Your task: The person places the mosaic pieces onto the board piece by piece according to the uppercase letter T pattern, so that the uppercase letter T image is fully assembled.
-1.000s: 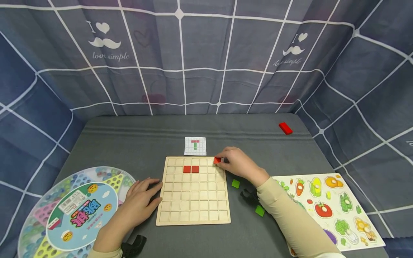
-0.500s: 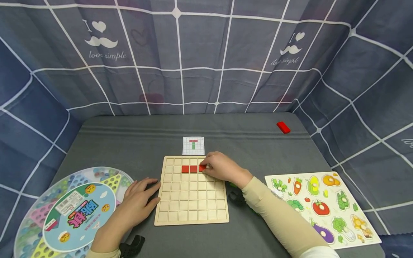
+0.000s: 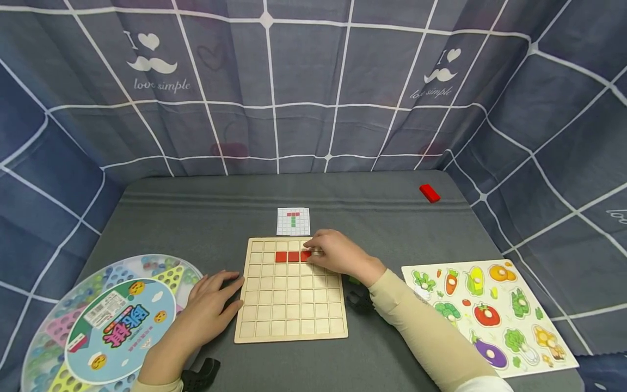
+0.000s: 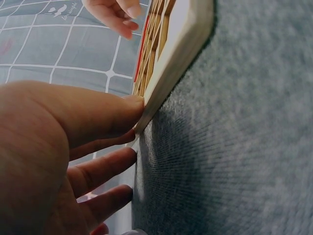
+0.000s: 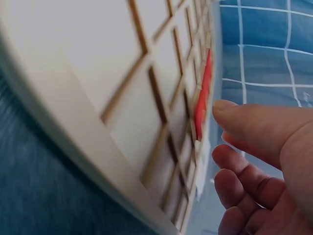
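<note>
A square wooden grid board [image 3: 289, 299] lies on the grey cloth. Three red tiles sit side by side in its second row: the left tile [image 3: 281, 256], the middle tile [image 3: 293, 256] and the right tile [image 3: 306, 255], partly covered by fingers. My right hand [image 3: 338, 254] hovers at the right tile. In the right wrist view its fingertips [image 5: 226, 108] are apart from the row of red, with nothing seen between them. My left hand [image 3: 210, 305] touches the board's left edge with fingers spread; its thumb [image 4: 117, 110] rests against the wooden rim.
Behind the board lies a small card [image 3: 284, 228] printed with a red and green T. A red block [image 3: 429, 193] is at the back right. A vegetable picture board [image 3: 465, 316] lies right, a round game box [image 3: 122, 321] left. A green tile [image 3: 354, 280] peeks out beside the right wrist.
My right hand has carried the third red tile left from the board's top right corner to the row, then loosened its fingers from it. The left hand has stayed at the board's edge.
</note>
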Demonstrator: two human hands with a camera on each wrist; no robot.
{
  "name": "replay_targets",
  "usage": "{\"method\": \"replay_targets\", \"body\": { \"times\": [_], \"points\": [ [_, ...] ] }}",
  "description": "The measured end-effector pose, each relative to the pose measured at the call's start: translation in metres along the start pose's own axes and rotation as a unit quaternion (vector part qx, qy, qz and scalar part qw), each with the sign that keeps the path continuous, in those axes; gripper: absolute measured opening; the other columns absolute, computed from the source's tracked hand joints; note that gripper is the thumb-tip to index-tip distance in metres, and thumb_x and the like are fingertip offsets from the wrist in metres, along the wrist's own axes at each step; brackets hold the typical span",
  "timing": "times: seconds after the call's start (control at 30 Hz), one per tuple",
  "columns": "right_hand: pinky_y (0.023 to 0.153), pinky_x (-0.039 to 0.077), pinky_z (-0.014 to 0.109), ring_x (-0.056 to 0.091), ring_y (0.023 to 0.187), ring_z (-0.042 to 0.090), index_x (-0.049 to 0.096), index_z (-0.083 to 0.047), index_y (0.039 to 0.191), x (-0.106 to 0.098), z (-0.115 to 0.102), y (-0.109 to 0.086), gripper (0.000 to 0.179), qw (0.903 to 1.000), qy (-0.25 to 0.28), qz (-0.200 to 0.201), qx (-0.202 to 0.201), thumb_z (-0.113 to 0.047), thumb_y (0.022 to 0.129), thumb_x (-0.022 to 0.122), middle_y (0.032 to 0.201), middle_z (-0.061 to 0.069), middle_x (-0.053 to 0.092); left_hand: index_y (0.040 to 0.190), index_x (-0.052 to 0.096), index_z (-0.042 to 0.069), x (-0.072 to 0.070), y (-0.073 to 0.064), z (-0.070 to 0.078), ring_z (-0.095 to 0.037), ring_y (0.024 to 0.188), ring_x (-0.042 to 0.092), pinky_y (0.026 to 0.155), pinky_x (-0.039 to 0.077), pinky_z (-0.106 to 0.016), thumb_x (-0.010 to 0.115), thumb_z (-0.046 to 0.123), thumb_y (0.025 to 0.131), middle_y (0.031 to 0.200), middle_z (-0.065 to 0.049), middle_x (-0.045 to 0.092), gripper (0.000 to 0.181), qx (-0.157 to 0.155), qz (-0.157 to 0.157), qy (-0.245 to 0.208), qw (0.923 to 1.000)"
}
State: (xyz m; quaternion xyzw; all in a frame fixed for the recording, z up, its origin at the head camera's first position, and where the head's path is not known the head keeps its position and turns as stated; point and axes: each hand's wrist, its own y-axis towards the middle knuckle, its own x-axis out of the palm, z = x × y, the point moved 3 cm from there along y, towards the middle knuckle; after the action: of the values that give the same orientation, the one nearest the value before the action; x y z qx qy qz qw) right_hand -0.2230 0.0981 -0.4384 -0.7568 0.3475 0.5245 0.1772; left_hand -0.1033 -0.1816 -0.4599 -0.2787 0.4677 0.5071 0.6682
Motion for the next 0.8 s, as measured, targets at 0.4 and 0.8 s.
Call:
{"method": "replay_targets", "body": {
  "times": [0.4, 0.8],
  "points": [
    [0.081, 0.052, 0.037, 0.063, 0.094, 0.023, 0.071, -0.006, 0.121, -0.025, 0.021, -0.049, 0.034, 0.9972, 0.018, 0.028, 0.067, -0.020, 0.091, 0.074, 0.108, 0.008, 0.066, 0.135, 0.062, 0.005, 0.002, 0.002, 0.000, -0.039, 0.132, 0.041, 0.110, 0.018, -0.064, 0.073, 0.021, 0.091, 0.138, -0.016, 0.052, 0.049, -0.004, -0.007, 0.001, 1.0000],
    [0.088, 0.052, 0.040, 0.063, 0.102, 0.021, 0.071, -0.009, 0.122, -0.030, 0.039, -0.098, 0.039, 0.9930, -0.011, 0.045, 0.108, -0.026, 0.088, 0.078, 0.110, 0.003, 0.066, 0.135, 0.062, 0.004, 0.002, 0.002, 0.001, -0.038, 0.130, 0.043, 0.110, 0.018, -0.064, 0.074, 0.020, 0.090, 0.137, -0.017, 0.052, 0.049, 0.003, -0.003, -0.001, 1.0000]
  ]
}}
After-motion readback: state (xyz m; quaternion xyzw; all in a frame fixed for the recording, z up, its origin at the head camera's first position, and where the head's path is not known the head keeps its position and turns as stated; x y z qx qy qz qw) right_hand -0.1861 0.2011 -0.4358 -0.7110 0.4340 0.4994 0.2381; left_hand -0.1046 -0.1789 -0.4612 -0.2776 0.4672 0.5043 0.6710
